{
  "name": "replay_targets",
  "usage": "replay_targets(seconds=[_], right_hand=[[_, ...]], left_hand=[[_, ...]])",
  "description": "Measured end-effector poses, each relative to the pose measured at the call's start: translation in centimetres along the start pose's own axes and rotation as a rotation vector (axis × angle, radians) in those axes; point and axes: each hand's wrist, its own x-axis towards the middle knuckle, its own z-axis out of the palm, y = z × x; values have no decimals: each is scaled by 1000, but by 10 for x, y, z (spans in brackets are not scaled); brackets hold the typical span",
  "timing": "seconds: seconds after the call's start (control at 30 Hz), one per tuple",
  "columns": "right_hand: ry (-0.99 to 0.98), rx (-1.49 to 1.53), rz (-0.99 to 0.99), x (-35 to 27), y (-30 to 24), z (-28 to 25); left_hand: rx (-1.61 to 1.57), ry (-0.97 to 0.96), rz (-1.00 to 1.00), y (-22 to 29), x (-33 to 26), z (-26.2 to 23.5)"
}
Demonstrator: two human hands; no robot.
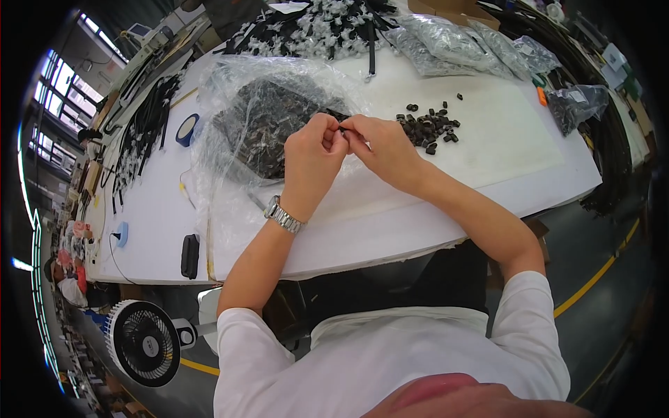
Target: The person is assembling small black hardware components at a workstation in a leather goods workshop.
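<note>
Both of my hands meet above the white table [313, 244], fingertips pinched close together. My left hand [317, 150] and my right hand [380, 146] hold a small dark piece [342, 131] between them; most of it is hidden by the fingers, so its exact kind cannot be made out. Just behind and left of the hands, a clear plastic bag [216, 104] lies open, full of small dark parts [258, 122]. Right of my right hand is a loose pile of small black pieces [428, 129].
Black straps with whitish ends [313, 31] are heaped at the far edge, and more black straps [150, 118] lie at left. Clear bags [446, 45] sit at the far right. A blue tape roll [187, 130], a black case [189, 256] and a fan [145, 343] are leftward.
</note>
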Motion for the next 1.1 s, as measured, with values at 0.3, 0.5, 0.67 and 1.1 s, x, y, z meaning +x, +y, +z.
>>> replay_targets(seconds=[0.3,0.5,0.67,1.1], right_hand=[[-216,462,177,13,12,-16],[-142,509,257,12,10,-12],[-47,534,253,7,-1,-5],[-299,895,343,17,30,-17]], left_hand=[[-1,-72,75,-3,4,-10],[-391,-88,-204,1,5,-10],[-236,-54,-158,-3,3,-6],[-121,-137,30,-7,9,-15]])
